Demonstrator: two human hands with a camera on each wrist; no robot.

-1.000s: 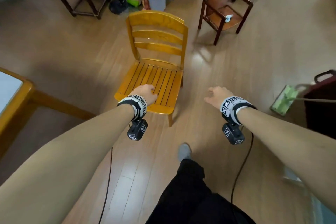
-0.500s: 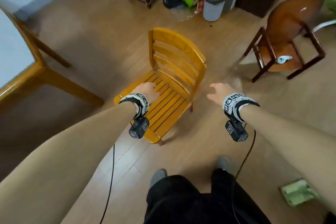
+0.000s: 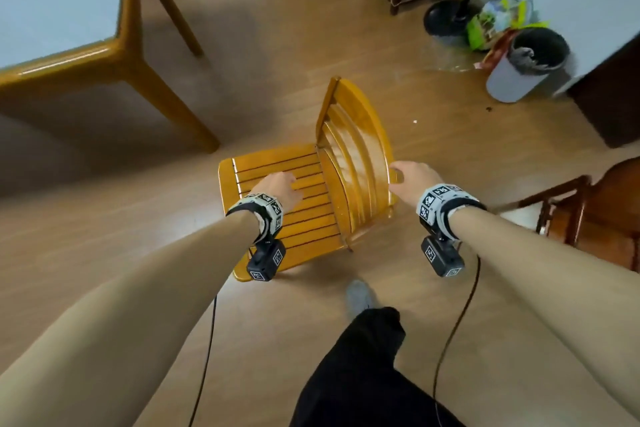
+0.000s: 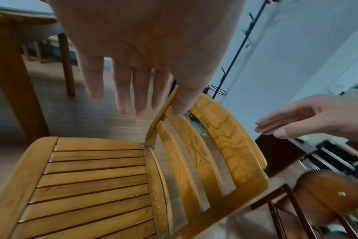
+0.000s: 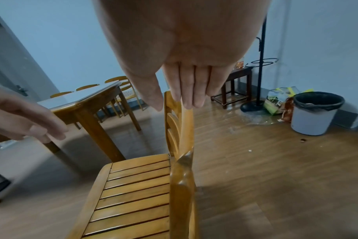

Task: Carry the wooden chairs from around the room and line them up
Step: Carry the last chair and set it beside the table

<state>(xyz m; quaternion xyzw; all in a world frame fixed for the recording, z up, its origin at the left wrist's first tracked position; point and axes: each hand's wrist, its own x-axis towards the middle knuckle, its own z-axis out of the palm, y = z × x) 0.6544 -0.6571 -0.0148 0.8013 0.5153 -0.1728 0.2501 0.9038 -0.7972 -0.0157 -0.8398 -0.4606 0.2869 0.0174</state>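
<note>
Both hands empty, fingers straight: left hand (image 3: 280, 188) over the seat, right hand (image 3: 412, 180) near the backrest. Chair (image 3: 311, 198) looks rigid, varnish-slick, moderately heavy; best held by top rail and seat edge.

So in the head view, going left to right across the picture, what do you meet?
Table → left hand → yellow chair → right hand → grey bin → dark brown chair.
</note>
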